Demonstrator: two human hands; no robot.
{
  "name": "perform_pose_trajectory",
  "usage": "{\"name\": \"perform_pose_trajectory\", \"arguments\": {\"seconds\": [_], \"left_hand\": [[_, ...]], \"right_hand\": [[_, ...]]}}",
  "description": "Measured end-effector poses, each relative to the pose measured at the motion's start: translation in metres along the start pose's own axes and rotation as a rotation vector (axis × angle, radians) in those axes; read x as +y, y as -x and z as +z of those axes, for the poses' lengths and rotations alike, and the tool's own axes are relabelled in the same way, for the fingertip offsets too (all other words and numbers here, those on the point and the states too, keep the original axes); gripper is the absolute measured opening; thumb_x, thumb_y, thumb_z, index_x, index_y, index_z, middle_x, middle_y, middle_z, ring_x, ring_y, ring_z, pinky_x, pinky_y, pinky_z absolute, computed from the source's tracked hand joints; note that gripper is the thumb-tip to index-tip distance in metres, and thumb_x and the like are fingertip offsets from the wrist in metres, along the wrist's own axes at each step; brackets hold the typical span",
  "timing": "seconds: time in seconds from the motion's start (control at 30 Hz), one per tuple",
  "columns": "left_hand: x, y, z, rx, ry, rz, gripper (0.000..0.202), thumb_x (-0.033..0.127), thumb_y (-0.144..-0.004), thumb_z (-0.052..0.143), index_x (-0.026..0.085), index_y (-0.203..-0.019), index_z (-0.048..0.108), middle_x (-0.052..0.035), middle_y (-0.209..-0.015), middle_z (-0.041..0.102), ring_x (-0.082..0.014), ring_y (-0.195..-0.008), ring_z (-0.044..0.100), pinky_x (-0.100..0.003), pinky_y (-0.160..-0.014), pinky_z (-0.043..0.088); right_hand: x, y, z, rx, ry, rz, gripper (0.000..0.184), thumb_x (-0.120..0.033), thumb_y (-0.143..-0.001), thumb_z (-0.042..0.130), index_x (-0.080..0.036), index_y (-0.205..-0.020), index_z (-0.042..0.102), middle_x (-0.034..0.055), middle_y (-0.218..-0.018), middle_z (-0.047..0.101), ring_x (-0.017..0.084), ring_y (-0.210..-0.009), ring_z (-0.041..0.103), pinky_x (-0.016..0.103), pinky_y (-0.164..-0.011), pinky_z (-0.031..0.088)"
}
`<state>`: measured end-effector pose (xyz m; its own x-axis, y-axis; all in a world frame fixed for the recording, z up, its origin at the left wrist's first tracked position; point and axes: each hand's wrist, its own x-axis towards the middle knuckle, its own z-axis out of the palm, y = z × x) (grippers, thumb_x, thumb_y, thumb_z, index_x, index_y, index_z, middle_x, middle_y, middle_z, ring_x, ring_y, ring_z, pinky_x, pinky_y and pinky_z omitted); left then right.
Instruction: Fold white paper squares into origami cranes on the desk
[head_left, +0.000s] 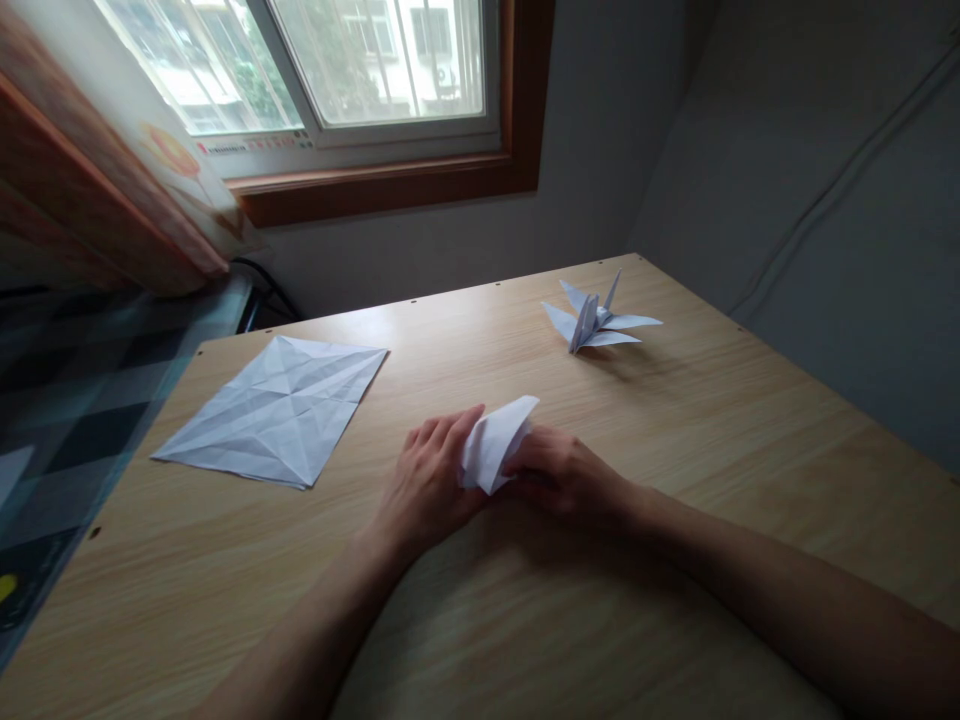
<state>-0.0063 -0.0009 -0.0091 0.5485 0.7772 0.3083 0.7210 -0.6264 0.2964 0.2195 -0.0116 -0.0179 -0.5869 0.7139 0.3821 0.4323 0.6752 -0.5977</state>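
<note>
Between my two hands, low over the middle of the table, is a folded piece of white paper (pixel 496 445), its upper corner pointing up and to the right. My left hand (pixel 433 475) grips its left side, the thumb below and the fingers behind. From the right, my right hand (pixel 566 470) pinches the paper's other side with curled fingers, and some fingertips are hidden. Farther back on the right stand folded paper cranes (pixel 592 322) with pointed wings. A creased square sheet of white paper (pixel 281 410) lies flat at the left.
All the papers rest on or over a light wooden table (pixel 712 430). Beyond its left edge is a surface with a dark checked cloth (pixel 82 430). A curtain (pixel 97 150) hangs by the window (pixel 382 60), and grey walls stand behind and at the right.
</note>
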Motion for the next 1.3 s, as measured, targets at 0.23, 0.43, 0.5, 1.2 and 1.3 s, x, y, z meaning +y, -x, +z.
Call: {"name": "perform_pose_trajectory", "arguments": {"seconds": [0.23,0.43,0.5,1.2,1.3], "left_hand": [[0.000,0.000,0.004,-0.024,0.003,0.012,0.070,0.017,-0.073,0.062,0.020,-0.140,0.038,-0.0137,-0.129,0.059,-0.0301,-0.115,0.055,-0.045,-0.099,0.041],[-0.002,0.000,0.000,-0.058,0.049,0.021,0.086,0.033,-0.066,0.074,0.021,-0.141,0.035,-0.0131,-0.130,0.057,-0.0323,-0.115,0.054,-0.046,-0.099,0.041],[-0.002,0.000,-0.001,-0.069,0.056,0.024,0.088,0.035,-0.066,0.074,0.021,-0.142,0.034,-0.0129,-0.130,0.057,-0.0325,-0.116,0.053,-0.046,-0.099,0.040],[-0.010,0.000,0.003,-0.072,0.165,-0.010,0.109,0.066,-0.055,0.079,0.021,-0.144,0.034,-0.0160,-0.131,0.057,-0.0359,-0.118,0.054,-0.048,-0.101,0.040],[-0.012,0.000,0.002,-0.029,0.230,-0.058,0.094,0.072,-0.070,0.064,0.020,-0.143,0.035,-0.0174,-0.134,0.055,-0.0345,-0.119,0.054,-0.049,-0.100,0.041]], "right_hand": [[-0.007,-0.002,0.000,-0.198,0.151,-0.041,0.022,-0.023,-0.088,0.060,-0.026,-0.106,0.073,0.0053,-0.103,0.073,0.026,-0.100,0.059,0.043,-0.091,0.042],[-0.005,0.000,-0.001,-0.172,0.149,-0.031,0.023,-0.032,-0.091,0.058,-0.026,-0.107,0.073,0.0081,-0.105,0.069,0.023,-0.095,0.058,0.040,-0.087,0.043],[-0.005,0.000,0.000,-0.156,0.140,-0.030,0.022,-0.030,-0.091,0.059,-0.026,-0.107,0.073,0.0085,-0.109,0.067,0.024,-0.100,0.057,0.042,-0.091,0.042],[-0.007,0.003,0.010,-0.032,0.111,-0.115,0.018,-0.026,-0.093,0.057,-0.021,-0.105,0.069,0.0095,-0.112,0.068,0.025,-0.107,0.058,0.040,-0.090,0.040],[-0.007,0.000,0.008,-0.002,0.021,-0.047,0.016,-0.021,-0.093,0.054,-0.017,-0.100,0.069,0.0077,-0.096,0.072,0.021,-0.090,0.063,0.034,-0.081,0.044]]}}
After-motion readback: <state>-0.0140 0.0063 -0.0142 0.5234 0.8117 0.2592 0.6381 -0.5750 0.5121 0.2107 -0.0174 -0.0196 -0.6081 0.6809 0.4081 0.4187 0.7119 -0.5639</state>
